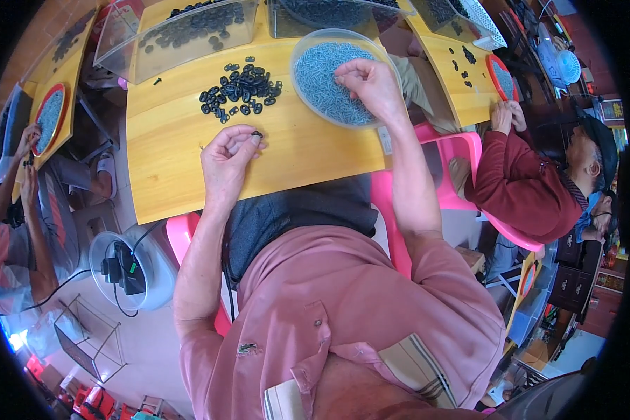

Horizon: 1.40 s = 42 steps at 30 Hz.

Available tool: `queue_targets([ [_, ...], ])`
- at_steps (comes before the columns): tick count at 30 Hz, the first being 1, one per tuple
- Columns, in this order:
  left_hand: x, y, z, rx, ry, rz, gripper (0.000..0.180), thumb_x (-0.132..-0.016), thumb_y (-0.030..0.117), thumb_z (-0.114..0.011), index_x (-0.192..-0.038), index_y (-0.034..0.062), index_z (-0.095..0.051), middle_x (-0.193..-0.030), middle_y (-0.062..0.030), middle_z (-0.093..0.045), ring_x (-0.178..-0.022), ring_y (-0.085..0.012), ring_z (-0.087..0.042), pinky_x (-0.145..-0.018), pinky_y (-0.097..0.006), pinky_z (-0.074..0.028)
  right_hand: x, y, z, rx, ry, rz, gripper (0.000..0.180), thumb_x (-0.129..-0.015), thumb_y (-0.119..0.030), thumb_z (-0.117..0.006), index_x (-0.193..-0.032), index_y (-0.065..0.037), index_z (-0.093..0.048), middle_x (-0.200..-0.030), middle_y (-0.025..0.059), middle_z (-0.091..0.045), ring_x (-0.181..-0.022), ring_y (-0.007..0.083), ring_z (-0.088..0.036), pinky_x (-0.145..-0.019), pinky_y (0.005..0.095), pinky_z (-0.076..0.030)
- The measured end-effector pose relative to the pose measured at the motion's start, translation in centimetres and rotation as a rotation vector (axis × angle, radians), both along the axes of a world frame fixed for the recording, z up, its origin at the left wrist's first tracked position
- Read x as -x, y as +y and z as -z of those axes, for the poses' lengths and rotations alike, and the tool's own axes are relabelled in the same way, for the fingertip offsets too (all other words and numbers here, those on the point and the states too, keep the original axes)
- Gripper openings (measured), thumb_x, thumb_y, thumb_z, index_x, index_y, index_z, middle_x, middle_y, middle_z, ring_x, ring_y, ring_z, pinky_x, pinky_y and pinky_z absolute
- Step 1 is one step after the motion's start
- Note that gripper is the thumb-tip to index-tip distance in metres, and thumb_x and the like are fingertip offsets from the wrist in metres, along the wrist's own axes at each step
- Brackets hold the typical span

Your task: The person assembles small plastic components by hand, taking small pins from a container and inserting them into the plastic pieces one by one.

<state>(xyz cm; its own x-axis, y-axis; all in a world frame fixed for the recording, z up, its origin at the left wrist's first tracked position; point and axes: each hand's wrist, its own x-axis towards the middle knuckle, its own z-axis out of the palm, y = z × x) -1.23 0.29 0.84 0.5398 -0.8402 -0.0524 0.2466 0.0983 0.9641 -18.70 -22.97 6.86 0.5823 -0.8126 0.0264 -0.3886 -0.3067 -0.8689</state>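
My left hand (225, 159) is over the near part of the yellow table, closed, with a small black plastic part (257, 135) pinched between thumb and fingertips. Beyond it lies a loose pile of small black oval parts with holes (246, 85). My right hand (376, 89) reaches over a round clear bowl (331, 120) full of small silvery screws (318, 73). Its thumb and index finger are pinched together just above the screws. Whatever sits between those fingertips is too small or hidden to make out.
Clear bins (182, 45) of black parts line the table's (168, 168) far edge. One black piece (157, 81) lies apart at the left. At right, a person in dark red (521, 182) works beside another screw tray (502, 77); another person sits at left. A clear bucket (157, 280) stands on the floor.
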Motion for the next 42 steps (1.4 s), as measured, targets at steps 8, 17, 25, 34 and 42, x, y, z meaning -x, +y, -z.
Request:
queue_targets([
  [8, 0.0, 0.0, 0.0, -0.003, -0.010, 0.004, 0.013, -0.091, 0.001, -0.064, -0.104, -0.0001, -0.065, -0.091, -0.0056, -0.069, -0.083, -0.0126, -0.068, -0.071, -0.024, -0.052, 0.0, -0.1, 0.2, 0.153, 0.113, 0.002, 0.013, -0.079, -0.011, -0.072, -0.090, -0.004, -0.074, -0.071, 0.0054, -0.068, -0.063, 0.0105, -0.058, -0.061, 0.0287, -0.047],
  [17, -0.1, 0.0, 0.1, 0.009, -0.006, 0.011, 0.013, -0.091, 0.001, -0.064, -0.105, 0.0000, -0.064, -0.091, -0.0057, -0.069, -0.083, -0.0127, -0.068, -0.071, -0.024, -0.052, -0.1, 1.3, 0.4, 0.527, 0.299, -0.146, 0.019, -0.076, -0.004, -0.069, -0.094, -0.010, -0.072, -0.087, 0.0082, -0.064, -0.080, 0.0235, -0.062, -0.072, 0.0358, -0.049],
  [25, 0.0, -0.1, 0.2, 0.005, -0.001, 0.018, 0.014, -0.092, 0.001, -0.064, -0.105, -0.0001, -0.064, -0.092, -0.0057, -0.069, -0.082, -0.0120, -0.067, -0.071, -0.023, -0.052, -0.3, 1.7, 0.4, 0.597, 0.420, -0.169, 0.014, -0.077, -0.007, -0.069, -0.090, -0.009, -0.070, -0.088, 0.0095, -0.063, -0.087, 0.0294, -0.063, -0.076, 0.0393, -0.049],
  [34, -0.1, -0.1, 0.3, 0.024, 0.022, 0.021, 0.013, -0.091, 0.001, -0.064, -0.105, 0.0001, -0.065, -0.092, -0.0051, -0.069, -0.082, -0.0115, -0.067, -0.071, -0.023, -0.052, -0.2, 0.3, 0.7, 0.147, 0.167, -0.072, 0.012, -0.084, -0.008, -0.067, -0.094, -0.002, -0.070, -0.079, 0.0081, -0.070, -0.065, 0.0108, -0.063, -0.061, 0.0255, -0.049],
  [42, 0.0, 0.1, -0.2, -0.001, 0.037, 0.006, 0.014, -0.091, 0.001, -0.065, -0.105, -0.0005, -0.064, -0.091, -0.0076, -0.069, -0.081, -0.0130, -0.067, -0.070, -0.023, -0.052, -0.7, 1.2, -0.3, -0.321, -0.304, -0.160, 0.016, -0.089, -0.007, -0.065, -0.099, 0.006, -0.068, -0.087, 0.0096, -0.071, -0.068, 0.0114, -0.065, -0.060, 0.0229, -0.048],
])
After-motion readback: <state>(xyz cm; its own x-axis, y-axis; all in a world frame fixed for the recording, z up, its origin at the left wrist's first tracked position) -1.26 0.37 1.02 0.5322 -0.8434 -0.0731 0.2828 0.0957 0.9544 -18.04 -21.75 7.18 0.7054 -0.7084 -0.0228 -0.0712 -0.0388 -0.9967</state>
